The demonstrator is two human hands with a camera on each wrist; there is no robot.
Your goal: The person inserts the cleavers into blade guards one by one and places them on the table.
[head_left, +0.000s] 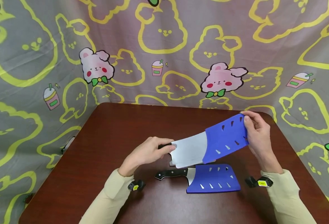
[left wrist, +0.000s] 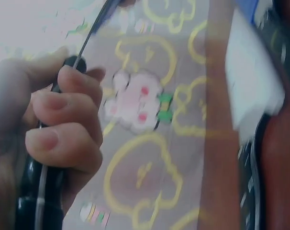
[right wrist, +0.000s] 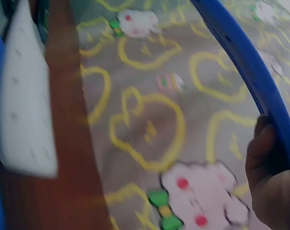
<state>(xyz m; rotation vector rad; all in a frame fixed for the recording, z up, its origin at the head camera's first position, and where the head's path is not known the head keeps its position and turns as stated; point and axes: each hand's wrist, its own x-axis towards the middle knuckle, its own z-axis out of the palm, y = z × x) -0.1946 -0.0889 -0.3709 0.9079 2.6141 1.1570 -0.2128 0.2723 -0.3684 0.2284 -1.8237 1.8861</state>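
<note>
My left hand point(head_left: 149, 151) grips the black handle of a cleaver point(head_left: 189, 150), fingers curled round it in the left wrist view. A slotted blue blade cover point(head_left: 224, 137) sits over the far part of its broad blade; the near part is bare. At the cover's outer end, my right hand point(head_left: 259, 137) pinches it between thumb and fingers. Cleaver and cover are held tilted above the table, right end higher. Below them lies a second cleaver point(head_left: 171, 173) in its own blue cover point(head_left: 215, 179), handle to the left.
A white slotted blade cover point(right wrist: 27, 100) lies on the dark brown table point(head_left: 119, 124), mostly hidden under the held cleaver in the head view. A patterned curtain point(head_left: 175, 46) hangs round the table's back and sides.
</note>
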